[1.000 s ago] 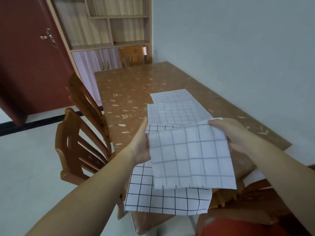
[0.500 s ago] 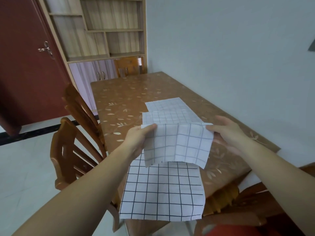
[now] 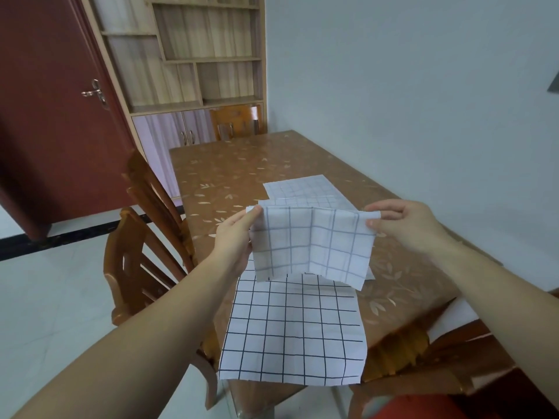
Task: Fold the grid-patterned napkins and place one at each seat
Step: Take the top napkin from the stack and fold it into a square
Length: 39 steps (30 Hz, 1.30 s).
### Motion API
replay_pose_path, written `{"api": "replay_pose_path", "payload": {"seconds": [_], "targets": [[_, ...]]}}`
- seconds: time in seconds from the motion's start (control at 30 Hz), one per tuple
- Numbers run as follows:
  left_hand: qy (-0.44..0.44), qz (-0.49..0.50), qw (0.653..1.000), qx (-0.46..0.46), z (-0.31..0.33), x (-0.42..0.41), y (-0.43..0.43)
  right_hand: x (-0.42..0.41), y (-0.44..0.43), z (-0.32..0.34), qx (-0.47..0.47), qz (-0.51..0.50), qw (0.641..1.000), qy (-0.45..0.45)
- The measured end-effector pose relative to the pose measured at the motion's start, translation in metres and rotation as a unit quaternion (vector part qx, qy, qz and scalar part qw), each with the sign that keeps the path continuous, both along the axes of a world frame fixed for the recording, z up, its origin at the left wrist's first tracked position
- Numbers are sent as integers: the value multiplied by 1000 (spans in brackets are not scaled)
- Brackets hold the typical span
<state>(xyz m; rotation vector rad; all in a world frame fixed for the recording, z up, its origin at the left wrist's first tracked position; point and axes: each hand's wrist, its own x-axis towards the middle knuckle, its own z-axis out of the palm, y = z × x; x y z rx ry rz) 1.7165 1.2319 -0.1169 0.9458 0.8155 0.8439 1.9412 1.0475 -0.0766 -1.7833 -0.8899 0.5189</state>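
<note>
Currently holding one grid napkin (image 3: 311, 243) in the air above the near half of the table (image 3: 230, 164), top edge stretched left to right, long axis roughly across the view, rest hanging down and sagging with a vertical crease near the middle. Left hand (image 3: 234, 234) pinched shut on the upper left corner, thumb on top. Right hand (image 3: 405, 225) pinched shut on the upper right corner, fingers curled over the edge. Grey grid lines on this one, looks like the reverse face or a doubled layer; can't tell which.

Below it, a second napkin (image 3: 293, 331) with bold black grid, lying flat on the table, near edge hanging over the table's front edge, long axis running away from the camera. Two more pale napkins (image 3: 302, 190) further back, overlapping, flat, angled slightly to the right; near ends hidden behind the held one.

Table: brown glossy top with leaf pattern, right side against a pale wall. Wooden chairs (image 3: 145, 252) tucked along the left side, another chair (image 3: 236, 122) at the far end, a carved chair back at the near right corner. Wooden shelf unit (image 3: 187, 55) behind, dark red door (image 3: 54, 116) at left, light tiled floor.

Red fabric at the bottom edge cut off, unidentifiable. Dark object at the right edge of the wall cut off too.
</note>
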Motion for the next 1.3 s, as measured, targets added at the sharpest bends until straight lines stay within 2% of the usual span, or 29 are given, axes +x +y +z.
{"api": "replay_pose_path", "payload": {"seconds": [0.3,0.5,0.6,0.7,0.77,0.8,0.87,0.93,1.0,1.07,1.13,1.3], "targets": [[6,28,999,15,16,-12,3,0,11,3,4,-16,996,-92],[6,36,999,25,22,-14,4,-2,18,6,41,-58,993,-97],[34,49,998,32,20,-16,8,-4,19,11,45,-47,990,-122],[66,41,997,-9,19,-17,12,-9,22,22,50,-31,983,-171],[109,53,993,-9,19,-16,14,-13,24,32,59,-3,984,-171],[143,73,987,22,19,-14,16,-15,25,36,61,10,982,-176],[205,93,961,162,23,-10,16,-19,28,43,60,33,978,-197],[257,-7,903,343,33,-3,12,-25,32,49,44,63,973,-219],[279,-156,835,448,47,11,-1,-32,34,53,31,105,966,-236],[264,-241,804,476,57,26,-15,-38,34,59,22,145,960,-237],[220,-270,810,471,62,37,-27,-40,32,64,9,167,956,-239],[181,-280,827,453,61,43,-33,-31,22,75,11,151,963,-224]]}}
